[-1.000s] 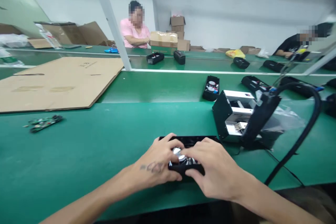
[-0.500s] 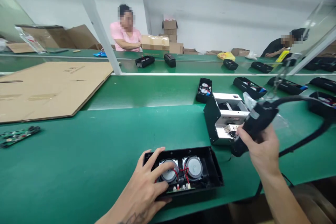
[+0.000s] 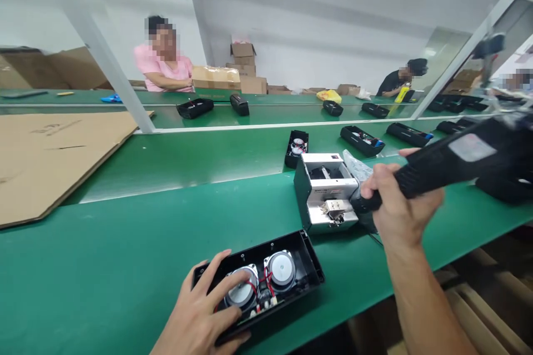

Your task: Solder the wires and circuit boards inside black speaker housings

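My left hand (image 3: 208, 299) grips the left end of an open black speaker housing (image 3: 297, 283), fingers over its far wall and across one driver. Two round silver speaker drivers (image 3: 281, 269) with red wires sit inside, and a small circuit board with white connectors lies along its near wall. My right hand (image 3: 402, 199) is wrapped round a black electric screwdriver (image 3: 433, 169), held tilted with its nose down to the left. That nose is beside a silver and black screw feeder (image 3: 328, 194); I cannot tell whether they touch. The screwdriver's bit is hidden.
A flat cardboard sheet (image 3: 54, 161) lies at the left of the green bench (image 3: 145, 244). Several black housings (image 3: 362, 140) stand along the back, one (image 3: 297, 148) behind the feeder. A white frame post (image 3: 108, 61) rises at the left. Co-workers (image 3: 166, 61) sit across the bench.
The view has turned right, so the scene shifts left. My right hand has tilted the screwdriver flatter, its nose by the screw feeder. My left hand stays on the speaker housing.
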The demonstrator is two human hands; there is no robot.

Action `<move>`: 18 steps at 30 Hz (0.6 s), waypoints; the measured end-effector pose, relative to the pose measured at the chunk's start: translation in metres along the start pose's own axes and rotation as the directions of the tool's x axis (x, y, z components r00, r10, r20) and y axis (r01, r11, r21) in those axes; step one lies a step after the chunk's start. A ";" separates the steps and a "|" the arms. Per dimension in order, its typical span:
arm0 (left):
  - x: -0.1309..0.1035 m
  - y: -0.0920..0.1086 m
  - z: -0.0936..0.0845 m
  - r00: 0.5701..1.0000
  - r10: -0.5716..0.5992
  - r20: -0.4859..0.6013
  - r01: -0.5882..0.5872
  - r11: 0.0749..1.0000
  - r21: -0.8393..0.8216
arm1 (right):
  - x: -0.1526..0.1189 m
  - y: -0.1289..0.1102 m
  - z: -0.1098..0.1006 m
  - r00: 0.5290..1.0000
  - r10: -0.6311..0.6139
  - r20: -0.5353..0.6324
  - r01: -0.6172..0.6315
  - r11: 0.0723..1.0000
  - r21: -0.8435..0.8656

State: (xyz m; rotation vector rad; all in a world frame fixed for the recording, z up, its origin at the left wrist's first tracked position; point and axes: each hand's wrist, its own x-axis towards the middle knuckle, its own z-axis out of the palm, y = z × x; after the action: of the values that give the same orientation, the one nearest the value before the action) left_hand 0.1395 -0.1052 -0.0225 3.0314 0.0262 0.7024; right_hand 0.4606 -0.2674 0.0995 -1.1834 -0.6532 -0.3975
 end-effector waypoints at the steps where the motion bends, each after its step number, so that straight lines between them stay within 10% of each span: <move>1: 0.002 0.001 -0.001 1.000 0.010 0.024 -0.010 1.000 0.019 | 0.001 0.005 0.003 1.000 0.006 0.027 -0.006 1.000 -0.016; 9: 0.002 0.005 0.005 0.999 -0.039 -0.011 0.038 0.999 -0.029 | -0.011 0.016 0.005 0.940 0.211 0.268 -0.143 0.957 -0.252; 13: 0.002 0.009 0.005 0.999 -0.033 -0.040 0.031 0.999 -0.040 | -0.031 0.004 -0.015 0.825 0.397 0.403 -0.273 0.903 -0.332; 18: -0.002 0.013 0.004 0.994 -0.112 0.016 0.113 0.992 -0.058 | -0.047 -0.011 -0.047 0.803 0.382 0.457 -0.393 0.917 -0.074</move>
State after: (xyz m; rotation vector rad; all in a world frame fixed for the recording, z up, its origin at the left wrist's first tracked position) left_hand 0.1400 -0.1183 -0.0268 2.9510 0.1715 0.6625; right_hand 0.4309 -0.3179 0.0659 -1.3658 -0.7982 0.2565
